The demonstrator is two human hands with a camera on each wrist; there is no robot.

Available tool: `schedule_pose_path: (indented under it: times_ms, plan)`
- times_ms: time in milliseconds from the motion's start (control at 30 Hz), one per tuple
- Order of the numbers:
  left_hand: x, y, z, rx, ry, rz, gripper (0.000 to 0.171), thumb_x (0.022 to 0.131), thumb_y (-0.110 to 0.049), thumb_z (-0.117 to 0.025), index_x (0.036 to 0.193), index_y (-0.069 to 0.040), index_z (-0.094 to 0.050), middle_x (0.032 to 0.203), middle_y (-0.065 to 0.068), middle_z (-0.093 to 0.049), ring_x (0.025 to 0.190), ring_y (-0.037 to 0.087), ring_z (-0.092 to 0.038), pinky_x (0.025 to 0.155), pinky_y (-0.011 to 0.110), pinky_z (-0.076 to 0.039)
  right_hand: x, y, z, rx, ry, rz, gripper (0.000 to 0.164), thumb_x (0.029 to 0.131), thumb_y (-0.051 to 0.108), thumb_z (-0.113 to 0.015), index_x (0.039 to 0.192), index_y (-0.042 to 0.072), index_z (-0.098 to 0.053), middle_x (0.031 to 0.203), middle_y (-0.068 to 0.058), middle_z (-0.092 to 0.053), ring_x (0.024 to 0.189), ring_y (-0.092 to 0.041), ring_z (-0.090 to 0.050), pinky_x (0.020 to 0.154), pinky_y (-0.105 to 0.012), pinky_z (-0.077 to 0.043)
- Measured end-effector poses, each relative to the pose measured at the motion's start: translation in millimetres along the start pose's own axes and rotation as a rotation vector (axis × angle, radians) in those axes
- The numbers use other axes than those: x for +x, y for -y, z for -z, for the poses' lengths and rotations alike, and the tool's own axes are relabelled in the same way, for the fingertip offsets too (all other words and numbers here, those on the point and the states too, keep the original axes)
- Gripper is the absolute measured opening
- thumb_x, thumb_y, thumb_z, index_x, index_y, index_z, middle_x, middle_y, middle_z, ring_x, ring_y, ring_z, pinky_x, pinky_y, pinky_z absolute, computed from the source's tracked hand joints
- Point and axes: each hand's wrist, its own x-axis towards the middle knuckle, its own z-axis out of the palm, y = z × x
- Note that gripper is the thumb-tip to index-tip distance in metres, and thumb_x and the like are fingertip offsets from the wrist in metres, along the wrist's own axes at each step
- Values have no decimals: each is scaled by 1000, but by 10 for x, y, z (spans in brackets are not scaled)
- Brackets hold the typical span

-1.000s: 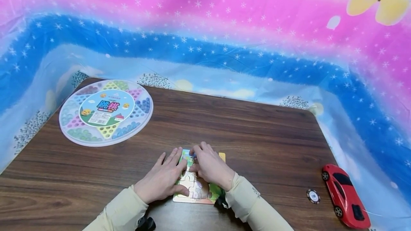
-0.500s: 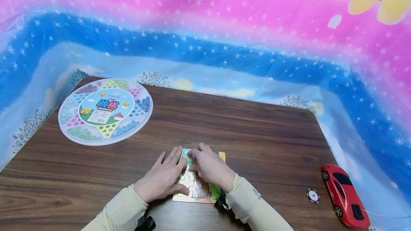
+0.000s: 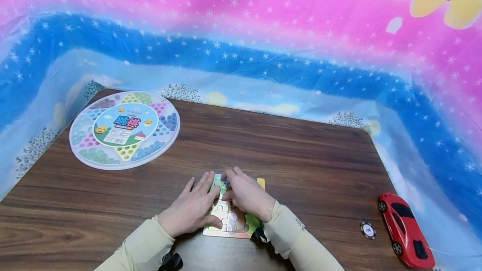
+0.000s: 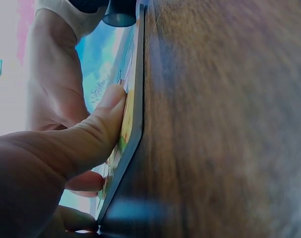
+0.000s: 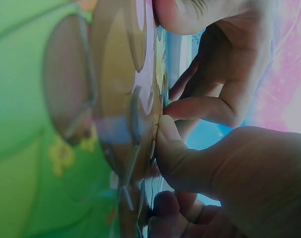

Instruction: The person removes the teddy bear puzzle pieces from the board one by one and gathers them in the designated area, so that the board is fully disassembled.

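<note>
A picture jigsaw puzzle [image 3: 232, 223] in a thin flat tray lies near the table's front edge. My left hand [image 3: 186, 214] spreads over its left side, fingers extended along the far-left edge and the thumb resting on its face; the left wrist view shows that thumb [image 4: 111, 99] near the tray edge. My right hand [image 3: 248, 195] bends over the puzzle's upper part. Its curled fingers and thumb [image 5: 177, 153] close on a small blue puzzle piece [image 3: 227, 182], mostly hidden under the hand. Pale interlocking pieces show between the hands.
A round Chinese checkers set [image 3: 126, 131] with marbles under its clear cover sits at the back left. A poker chip [image 3: 367, 230] and a red toy car [image 3: 406, 229] lie at the right. A patterned cloth [image 3: 241, 49] hangs around the wooden table [image 3: 301, 154].
Both hands keep nearly the same place on the puzzle. My right fingers shift only very slightly over its upper part.
</note>
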Motion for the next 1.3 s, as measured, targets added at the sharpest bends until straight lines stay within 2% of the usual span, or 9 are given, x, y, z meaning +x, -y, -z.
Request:
schedule_pose_path:
  times_ms: [267, 600, 833, 933, 1133, 1300]
  plan:
    - [7, -19, 4, -29, 22, 28, 61, 71, -60, -71, 94, -9, -47, 143, 38, -36, 133, 49, -36, 98, 68, -34, 4, -4, 12, 22, 25, -8, 39, 88, 21, -73, 121, 9, -56, 103, -1, -53, 76, -11, -51, 61, -21, -45]
    - [7, -12, 2, -24, 19, 22, 58, 72, -60, -70, 90, -11, -44, 143, 38, -35, 133, 50, -36, 97, 68, -34, 1, 4, 27, 21, 19, -12, 38, 88, 21, -73, 120, 11, -53, 102, -2, -50, 72, -11, -51, 56, -21, -44]
    - [7, -18, 15, -36, 34, 41, 55, 72, -60, -70, 87, -13, -44, 144, 39, -34, 134, 49, -34, 98, 69, -33, -8, -5, 29, 100, 8, -37, 39, 87, 19, -73, 119, 13, -51, 102, -4, -42, 67, -11, -52, 48, -21, -43]
    - [4, -21, 17, -49, 41, 50, 55, 72, -59, -70, 88, -13, -45, 144, 39, -33, 135, 50, -33, 98, 69, -32, -7, -22, 22, 125, 4, -38, 39, 87, 19, -74, 118, 13, -52, 102, -4, -40, 69, -10, -52, 49, -20, -43]
    - [10, -23, 4, -55, 52, 58, 57, 72, -60, -70, 92, -11, -49, 145, 38, -32, 136, 49, -32, 101, 68, -30, -10, -49, 25, 128, -13, -16, 39, 86, 21, -75, 116, 13, -52, 102, -2, -45, 73, -9, -52, 58, -20, -45]
    - [7, -22, 8, -45, 64, 70, 64, 73, -60, -70, 104, -6, -52, 146, 36, -32, 137, 47, -32, 102, 67, -29, -22, -65, 40, 169, -18, -37, 44, 85, 25, -76, 120, 11, -54, 106, -1, -46, 72, -9, -51, 63, -21, -45]
